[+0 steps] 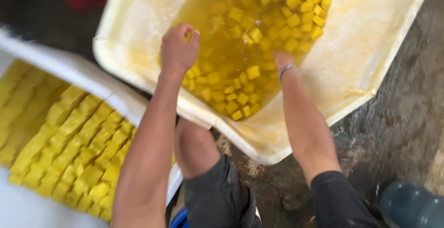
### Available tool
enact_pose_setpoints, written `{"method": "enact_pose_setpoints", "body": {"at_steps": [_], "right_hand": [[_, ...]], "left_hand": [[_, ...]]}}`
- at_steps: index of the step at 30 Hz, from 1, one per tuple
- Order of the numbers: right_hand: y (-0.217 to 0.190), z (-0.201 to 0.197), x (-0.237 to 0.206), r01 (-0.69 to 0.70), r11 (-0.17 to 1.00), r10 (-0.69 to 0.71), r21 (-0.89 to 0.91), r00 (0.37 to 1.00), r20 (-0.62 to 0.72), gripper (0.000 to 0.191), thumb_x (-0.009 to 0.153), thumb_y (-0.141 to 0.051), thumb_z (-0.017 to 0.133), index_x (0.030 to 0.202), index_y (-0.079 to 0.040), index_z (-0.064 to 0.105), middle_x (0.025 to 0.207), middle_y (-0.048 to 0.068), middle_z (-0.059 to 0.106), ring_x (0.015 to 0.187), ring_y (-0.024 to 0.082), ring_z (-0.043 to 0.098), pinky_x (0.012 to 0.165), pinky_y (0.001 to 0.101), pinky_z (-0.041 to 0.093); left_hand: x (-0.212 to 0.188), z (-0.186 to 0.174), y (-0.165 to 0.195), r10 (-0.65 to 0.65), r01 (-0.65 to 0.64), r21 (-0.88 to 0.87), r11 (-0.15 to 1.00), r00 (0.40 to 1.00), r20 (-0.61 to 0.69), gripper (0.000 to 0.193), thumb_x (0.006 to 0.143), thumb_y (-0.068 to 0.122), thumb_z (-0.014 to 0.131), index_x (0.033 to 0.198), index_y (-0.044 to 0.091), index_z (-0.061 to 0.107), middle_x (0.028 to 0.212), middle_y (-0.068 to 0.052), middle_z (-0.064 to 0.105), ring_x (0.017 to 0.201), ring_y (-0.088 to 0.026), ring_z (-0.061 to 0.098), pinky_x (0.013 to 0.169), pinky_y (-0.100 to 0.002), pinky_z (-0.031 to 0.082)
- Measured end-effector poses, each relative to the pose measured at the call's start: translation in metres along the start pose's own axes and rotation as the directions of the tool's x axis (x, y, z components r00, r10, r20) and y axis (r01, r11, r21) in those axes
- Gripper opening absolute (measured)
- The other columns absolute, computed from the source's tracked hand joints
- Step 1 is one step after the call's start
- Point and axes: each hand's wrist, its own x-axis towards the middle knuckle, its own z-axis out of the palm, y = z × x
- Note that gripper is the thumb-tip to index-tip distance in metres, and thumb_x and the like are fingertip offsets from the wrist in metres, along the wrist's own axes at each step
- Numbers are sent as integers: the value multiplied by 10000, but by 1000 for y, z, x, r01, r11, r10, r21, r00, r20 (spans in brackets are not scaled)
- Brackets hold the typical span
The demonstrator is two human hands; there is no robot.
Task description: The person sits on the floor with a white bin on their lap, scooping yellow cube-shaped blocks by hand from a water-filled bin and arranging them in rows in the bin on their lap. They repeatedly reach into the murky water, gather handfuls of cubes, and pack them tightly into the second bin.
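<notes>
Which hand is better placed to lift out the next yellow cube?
Probably the left hand: it is above the liquid, fingers curled at a cube. The right hand is sunk in the tub, hidden.

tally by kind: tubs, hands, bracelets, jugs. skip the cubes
White foam tubs: 2, one with yellow liquid and cubes, one with stacked cubes
Hands: 2, left hand out of the liquid, right hand dipped in it
Bracelet: 1
Blue jug: 1
Total: 6

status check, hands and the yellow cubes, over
Left hand closed on a yellow cube. Right hand under the yellow liquid, grip unseen. Loose cubes in white tub. Nothing blocking.
</notes>
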Motion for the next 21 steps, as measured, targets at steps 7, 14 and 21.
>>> {"method": "enact_pose_setpoints", "body": {"at_steps": [7, 14, 21], "right_hand": [[46, 96, -13, -761, 476, 593, 441, 648, 478, 434, 1030, -412, 513, 1264, -59, 605, 1244, 120, 624, 1112, 280, 595, 914, 397, 446], [31, 141, -24, -783, 325, 766, 531, 547, 338, 709, 983, -577, 470, 1384, -1, 572, 1437, 148, 593, 1298, 302, 568, 1082, 393, 419], [40, 154, -17, -813, 86, 675, 576, 473, 566, 743, 980, -667, 401, 1465, -113, 502, 1446, 113, 581, 1336, 302, 550, 1110, 453, 452]], "left_hand": [[49, 96, -25, -519, 330, 468, 820, 773, 365, 433, 927, 417, 598, 1207, 93, 664, 1217, -196, 657, 1160, -418, 608, 896, -598, 515], [98, 148, -73, -655, 303, 645, 702, 629, 418, 494, 958, 445, 579, 1330, 122, 609, 1392, -160, 571, 1307, -400, 529, 1010, -583, 480], [101, 182, -131, -801, 325, 756, 569, 428, 419, 707, 907, 477, 635, 1494, 129, 449, 1571, -154, 378, 1421, -431, 372, 1066, -672, 363]]}}
